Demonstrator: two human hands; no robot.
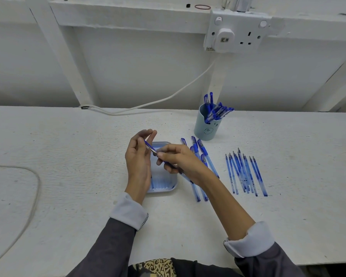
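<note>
My left hand [138, 162] holds a small blue pen cap [148, 145] between thumb and fingers, above a pale blue tray [166, 185]. My right hand [180, 159] pinches a blue pen [185, 175] by its barrel, its tip pointing at the cap. The cap and the pen tip meet between the two hands. Several capped blue pens [202, 156] lie on the white table [68, 156] just right of the tray, partly under my right wrist. Further right lies a row of several uncapped pens [244, 174].
A light blue cup [206, 127] with several capped pens stands behind the loose pens. A white cable [152, 101] runs along the back edge up to a wall socket [236, 33]. Another cable [31, 198] loops on the table's left side.
</note>
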